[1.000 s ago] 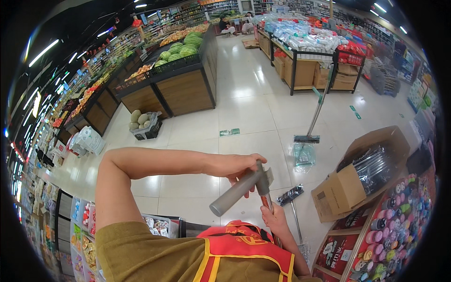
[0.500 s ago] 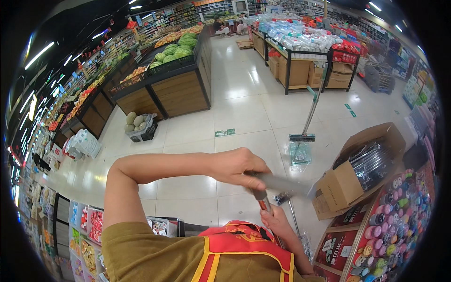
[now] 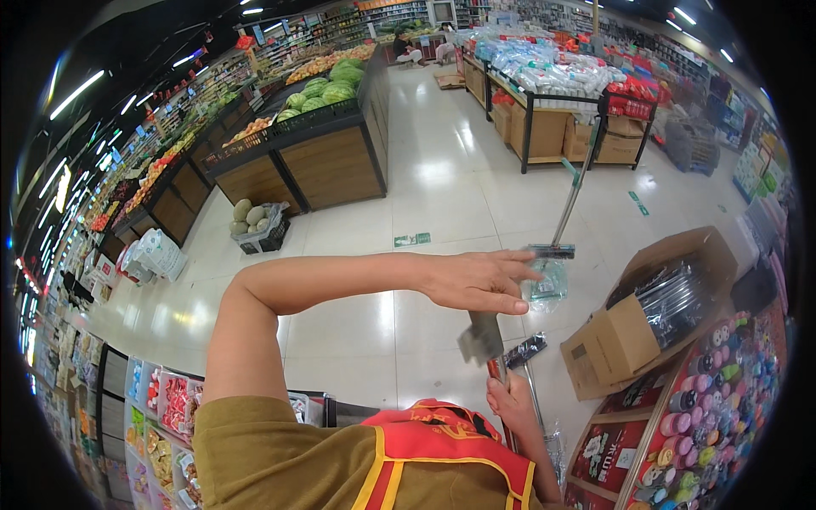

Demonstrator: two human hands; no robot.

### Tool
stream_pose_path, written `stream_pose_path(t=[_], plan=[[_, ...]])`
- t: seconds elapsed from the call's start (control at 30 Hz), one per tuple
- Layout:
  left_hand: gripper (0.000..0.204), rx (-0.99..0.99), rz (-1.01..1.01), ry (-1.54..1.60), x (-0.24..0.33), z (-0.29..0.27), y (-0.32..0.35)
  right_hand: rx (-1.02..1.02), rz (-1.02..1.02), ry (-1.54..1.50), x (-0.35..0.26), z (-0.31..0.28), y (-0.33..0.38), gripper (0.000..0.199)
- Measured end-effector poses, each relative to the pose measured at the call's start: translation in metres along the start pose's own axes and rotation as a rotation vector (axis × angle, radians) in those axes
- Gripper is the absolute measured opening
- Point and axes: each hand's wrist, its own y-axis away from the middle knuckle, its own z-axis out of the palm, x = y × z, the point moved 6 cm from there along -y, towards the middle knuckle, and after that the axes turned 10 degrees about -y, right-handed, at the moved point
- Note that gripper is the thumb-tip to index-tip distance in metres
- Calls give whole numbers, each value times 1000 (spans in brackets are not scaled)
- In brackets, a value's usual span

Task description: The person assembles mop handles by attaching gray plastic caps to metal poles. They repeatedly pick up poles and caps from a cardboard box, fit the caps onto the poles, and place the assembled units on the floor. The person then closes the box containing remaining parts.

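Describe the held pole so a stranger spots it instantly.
Start at the red apron, bottom centre. Just beyond it, the right hand grips a pole. Unlike the green-levered mop farther off, this one is hand-held, with a grey fitting on top.

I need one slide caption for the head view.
Right hand holds a pole; open left hand over its grey top.

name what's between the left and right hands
A blurred grey handle piece on a pole lies between the left hand and the right hand in the head view.
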Motion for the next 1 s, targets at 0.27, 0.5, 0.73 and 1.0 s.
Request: stream_pose_path(t=[0.27, 0.5, 0.73, 1.0], plan=[[71, -145, -422, 398, -6, 16, 32, 108, -85, -35, -4, -29, 0, 32], [61, -258, -142, 397, 71, -21, 32, 98, -120, 73, 11, -13, -15, 36], [45, -20, 220, -87, 49, -24, -14, -122, -12, 110, 2, 20, 0, 37], [67, -366, -86, 920, 20, 24, 12, 126, -124, 113, -22, -25, 10, 28]])
